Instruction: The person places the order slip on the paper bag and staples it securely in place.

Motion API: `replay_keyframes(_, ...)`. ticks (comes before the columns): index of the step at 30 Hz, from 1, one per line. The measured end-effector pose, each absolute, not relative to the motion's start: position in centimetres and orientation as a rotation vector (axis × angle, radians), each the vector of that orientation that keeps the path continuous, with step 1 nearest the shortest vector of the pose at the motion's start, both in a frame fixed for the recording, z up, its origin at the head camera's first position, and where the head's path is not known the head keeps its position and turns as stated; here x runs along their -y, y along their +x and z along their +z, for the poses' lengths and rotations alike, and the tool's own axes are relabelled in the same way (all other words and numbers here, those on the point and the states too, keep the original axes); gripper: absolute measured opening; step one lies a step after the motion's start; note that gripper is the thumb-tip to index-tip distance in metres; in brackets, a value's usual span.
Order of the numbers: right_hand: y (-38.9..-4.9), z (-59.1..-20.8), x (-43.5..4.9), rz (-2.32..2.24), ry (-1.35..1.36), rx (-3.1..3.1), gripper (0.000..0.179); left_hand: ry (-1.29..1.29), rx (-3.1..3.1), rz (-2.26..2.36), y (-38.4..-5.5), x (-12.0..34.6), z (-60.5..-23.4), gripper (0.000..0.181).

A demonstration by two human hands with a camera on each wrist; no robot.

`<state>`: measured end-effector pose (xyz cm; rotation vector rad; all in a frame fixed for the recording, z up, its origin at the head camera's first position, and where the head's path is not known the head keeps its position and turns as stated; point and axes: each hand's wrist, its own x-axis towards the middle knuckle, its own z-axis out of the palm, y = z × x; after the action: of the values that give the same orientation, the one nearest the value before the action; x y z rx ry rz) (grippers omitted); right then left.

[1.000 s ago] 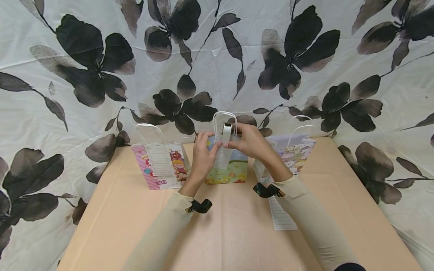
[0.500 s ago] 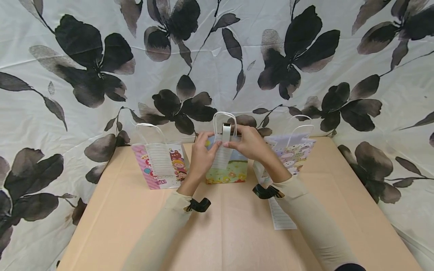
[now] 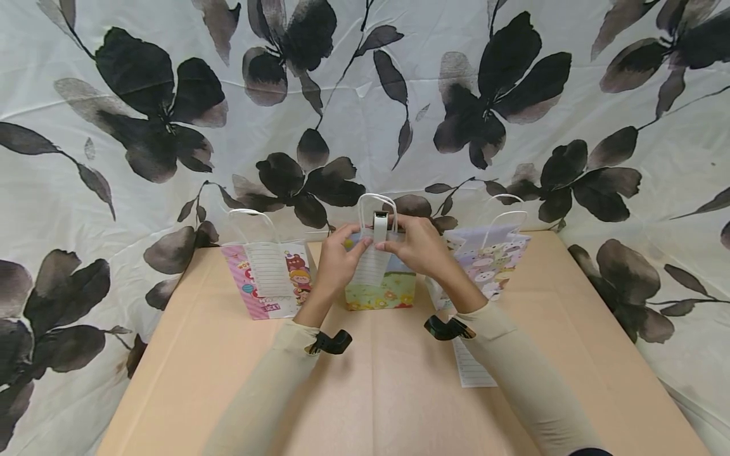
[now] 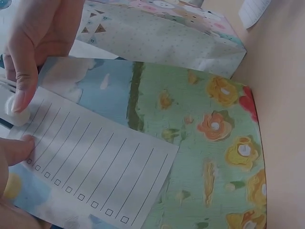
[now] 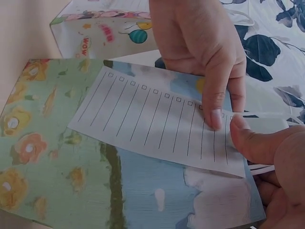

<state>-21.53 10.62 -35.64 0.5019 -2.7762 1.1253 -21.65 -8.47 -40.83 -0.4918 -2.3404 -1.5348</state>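
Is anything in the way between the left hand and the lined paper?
No, nothing you can see: the left hand has its thumb right on the lined paper. The white tool in the right hand sits beside that thumb, not under it.

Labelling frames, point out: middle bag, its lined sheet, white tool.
Middle bag [image 3: 393,292]: head view, on its green lower front.
Lined sheet [image 5: 155,121]: right wrist view, middle of its face.
White tool [image 3: 380,232]: head view, body below the metal end.
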Motion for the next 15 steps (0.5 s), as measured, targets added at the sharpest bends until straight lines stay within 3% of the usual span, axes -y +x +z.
replay_keyframes(15, -21.49, -36.12, -10.63, 1.142, 0.492, 2.754, 0.043, -0.498, 2.36, -1.559, -21.65, 8.49, -40.77, 0.025)
